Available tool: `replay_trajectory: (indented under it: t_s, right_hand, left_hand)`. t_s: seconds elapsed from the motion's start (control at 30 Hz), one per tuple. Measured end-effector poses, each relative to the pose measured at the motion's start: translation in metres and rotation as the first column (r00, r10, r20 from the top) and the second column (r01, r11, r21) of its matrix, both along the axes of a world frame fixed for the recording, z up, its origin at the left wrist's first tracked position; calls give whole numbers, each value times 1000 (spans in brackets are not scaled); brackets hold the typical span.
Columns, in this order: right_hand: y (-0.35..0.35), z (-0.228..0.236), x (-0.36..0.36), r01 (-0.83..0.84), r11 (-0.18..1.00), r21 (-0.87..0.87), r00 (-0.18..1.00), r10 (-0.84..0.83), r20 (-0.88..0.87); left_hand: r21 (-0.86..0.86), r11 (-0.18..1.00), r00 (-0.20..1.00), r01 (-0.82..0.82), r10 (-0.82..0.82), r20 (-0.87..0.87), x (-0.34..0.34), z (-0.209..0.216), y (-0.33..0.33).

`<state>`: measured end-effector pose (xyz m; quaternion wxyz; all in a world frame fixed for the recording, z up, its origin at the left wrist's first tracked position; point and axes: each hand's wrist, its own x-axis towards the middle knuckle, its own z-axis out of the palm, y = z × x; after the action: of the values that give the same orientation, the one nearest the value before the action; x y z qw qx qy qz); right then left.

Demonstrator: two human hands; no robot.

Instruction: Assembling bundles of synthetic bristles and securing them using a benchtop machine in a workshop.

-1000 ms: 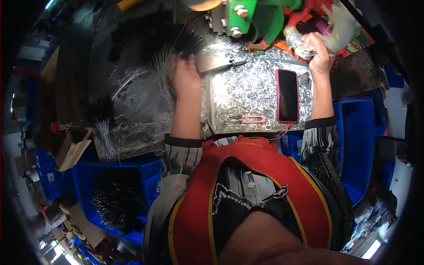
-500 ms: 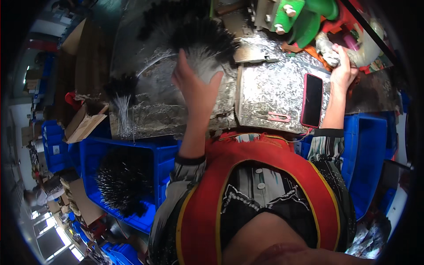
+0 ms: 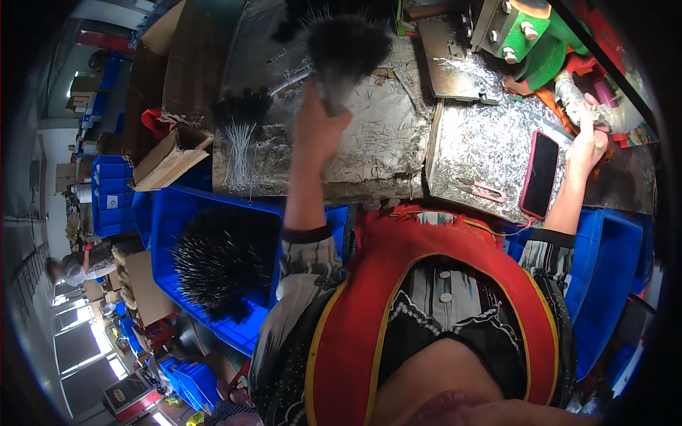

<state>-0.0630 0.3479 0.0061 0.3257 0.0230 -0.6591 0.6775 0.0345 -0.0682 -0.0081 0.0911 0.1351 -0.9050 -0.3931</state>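
Observation:
My left hand (image 3: 317, 128) is raised over the foil-covered bench (image 3: 383, 142) and grips a thick bundle of thin black-tipped wires (image 3: 344, 50) that fans out above my fingers. My right hand (image 3: 586, 145) reaches to the far right of the bench and closes on a foil-wrapped roll (image 3: 600, 113) beside a green metal fixture (image 3: 536, 35). A phone in a red case (image 3: 540, 174) lies flat on the foil just left of my right wrist. A small pink clip (image 3: 486, 192) rests near the bench's front edge.
A smaller tied wire bundle (image 3: 238, 135) lies on the bench's left end. Below it a blue bin (image 3: 220, 263) holds a spiky heap of the same wires. Cardboard boxes (image 3: 167, 160) stand to the left, another blue bin (image 3: 604, 277) at my right.
My left hand has lifted the wire bundle off the bench and up toward the far edge. My view swung left and down. My right hand stays on the roll at the right.

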Motion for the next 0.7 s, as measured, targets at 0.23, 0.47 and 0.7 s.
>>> replay_trajectory:
  t_s: [0.23, 0.47, 0.7]
  right_hand:
    - [17, -18, 18, 26, 997, -71, 995, -18, 103]
    - [-33, -43, 43, -282, 948, 149, 938, 239, 252]
    - [-139, -3, 32, -506, 636, 582, 859, 430, 277]
  left_hand:
    - [264, 952, 981, -156, 180, -70, 60, 57, -74]
    - [-785, 585, 862, -205, 488, 138, 94, -38, -214]
    - [-728, 560, 804, -396, 594, 19, 69, -12, -129]
